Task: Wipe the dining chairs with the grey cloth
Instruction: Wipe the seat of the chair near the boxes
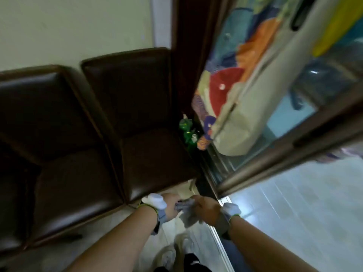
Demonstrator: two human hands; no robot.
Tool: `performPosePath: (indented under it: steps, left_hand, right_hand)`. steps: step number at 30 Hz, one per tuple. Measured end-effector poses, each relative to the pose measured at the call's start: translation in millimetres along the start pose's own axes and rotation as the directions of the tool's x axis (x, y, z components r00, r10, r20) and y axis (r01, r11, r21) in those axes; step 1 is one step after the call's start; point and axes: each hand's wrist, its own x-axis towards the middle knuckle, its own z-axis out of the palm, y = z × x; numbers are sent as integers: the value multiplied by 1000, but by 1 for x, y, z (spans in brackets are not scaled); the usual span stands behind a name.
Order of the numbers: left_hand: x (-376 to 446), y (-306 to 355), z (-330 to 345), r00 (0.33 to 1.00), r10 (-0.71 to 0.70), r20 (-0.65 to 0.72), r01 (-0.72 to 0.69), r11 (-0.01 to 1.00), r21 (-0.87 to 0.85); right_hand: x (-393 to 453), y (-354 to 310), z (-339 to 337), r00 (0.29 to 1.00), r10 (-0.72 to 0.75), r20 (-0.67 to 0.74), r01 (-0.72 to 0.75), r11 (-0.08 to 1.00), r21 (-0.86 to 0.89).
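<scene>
From the head view, the grey cloth [186,212] is held bunched between both hands, low in the frame and clear of the chairs, just off the front right corner of the near seat. The left hand [171,206] is curled round one end of the cloth, and the right hand [206,209] is closed over the other end, fingers wrapped into the fabric; how tightly either hand is closed is blurred by motion and cannot be told exactly. The cloth seems to be gathered or folded here, probably so that a firm pad is ready before a surface is touched. No contact with a chair is seen yet, so the wiping is judged not under way at this instant. Two dark brown padded chairs are set side by side against the pale wall [68,26]: the right chair [149,146] closest to the hands, the left chair [64,173] touching or just beside it. Their glossy seats should let the cloth slide easily. Green bottles [186,130] stand on the floor [304,203] in the gap between the right chair and a glass-fronted cabinet [275,154], whose panes show colourful items. Pale tiles run under the person's shoes [169,254] at the bottom edge.
</scene>
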Motion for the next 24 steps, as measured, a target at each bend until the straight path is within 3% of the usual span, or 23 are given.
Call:
performPosePath:
  steps: [2,4,6,9,10,11,12,13,14,15,17,19,20,22,23,24]
  left_hand:
    - [1,34,-8,994,113,-8,-113,993,18]
    - [8,79,-10,981,192,-5,-191,981,41]
    - [12,120,-7,971,239,-17,-238,969,63]
    - [6,238,28,889,444,113,-457,874,165]
    - [7,244,29,889,443,115,-457,874,164]
    - [2,282,50,841,514,171,-540,817,201]
    - [-4,326,80,794,561,237,-607,756,244]
    - [-7,334,83,794,564,228,-606,765,219]
    - [-13,361,108,761,584,284,-645,727,235]
    - [-28,411,161,671,631,390,-734,639,230]
    - [-45,454,210,604,641,474,-788,567,238]
    - [-83,513,315,466,617,634,-880,400,257]
    - [-86,519,326,466,603,648,-880,388,272]
    - [-140,554,429,330,543,772,-943,229,242]
    - [-145,554,437,319,549,772,-948,186,259]
    - [-166,563,468,282,527,802,-959,152,237]
  right_hand:
    - [-38,1,-14,982,28,-186,-31,999,-11]
    - [-76,15,-29,900,24,-435,11,997,78]
    - [-117,26,-40,828,32,-559,40,993,115]
    - [-218,81,-45,592,198,-781,114,939,325]
    - [-224,80,-45,569,207,-796,122,936,330]
    - [-258,102,-41,477,277,-834,157,907,392]
    - [-299,122,-32,384,366,-848,175,873,456]
    - [-303,127,-31,375,375,-848,182,867,464]
    - [-331,144,-21,307,445,-841,182,840,511]
    - [-383,179,1,180,535,-825,231,793,564]
    - [-425,215,26,73,602,-795,248,761,599]
    - [-498,275,86,-69,717,-694,297,679,671]
    - [-503,281,92,-84,711,-699,279,690,668]
    - [-567,326,162,-213,797,-565,324,603,729]
    - [-573,325,166,-200,800,-566,317,599,735]
    - [-593,340,188,-258,823,-506,333,567,753]
